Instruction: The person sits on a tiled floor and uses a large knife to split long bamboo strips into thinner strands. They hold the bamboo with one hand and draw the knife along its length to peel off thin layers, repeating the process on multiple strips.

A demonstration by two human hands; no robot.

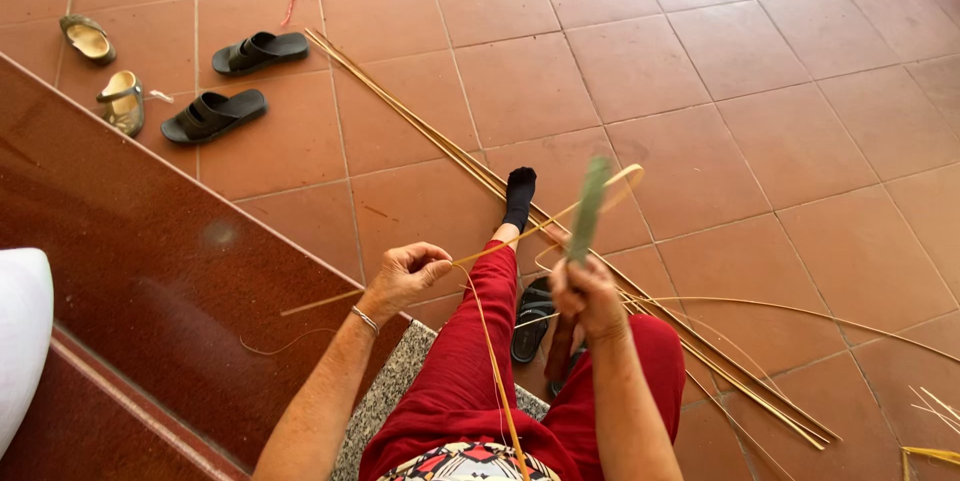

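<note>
Tiled floor [800, 141] w/ a long bundle of bamboo strips [420, 131] lying across it, black sandals [215, 113] nearby. Right hand [588, 296] closed round a knife [587, 209], blade up, over the lap. Left hand [405, 274] pinches a thin strip [500, 246], which crosses the red-trousered legs.

Thin bamboo strip [520, 237] pinched taut; blurred knife blade [588, 209] upright

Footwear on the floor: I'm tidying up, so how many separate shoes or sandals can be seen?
5. Two black sandals and two gold shoes lie at upper left; one black sandal sits between the red-trousered legs. Its mate may be hidden.
</note>
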